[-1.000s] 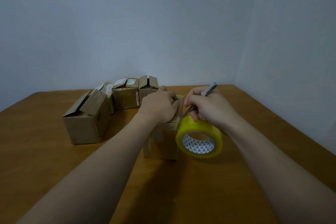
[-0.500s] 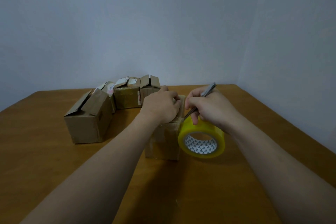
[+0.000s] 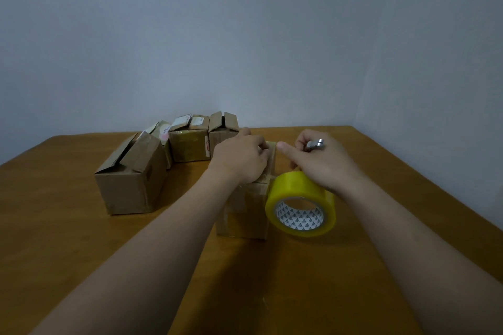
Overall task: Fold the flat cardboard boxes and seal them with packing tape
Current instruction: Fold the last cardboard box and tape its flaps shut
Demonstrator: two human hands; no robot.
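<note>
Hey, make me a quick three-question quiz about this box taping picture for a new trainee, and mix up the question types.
1. True or false: the yellow tape roll is to the right of the nearest box.
2. What is the right hand holding? A) a marker B) a small metal tool C) a sheet of cardboard
3. Fill in: the ___ hand grips the top of the nearest box.

Key: 1 true; 2 B; 3 left hand.
</note>
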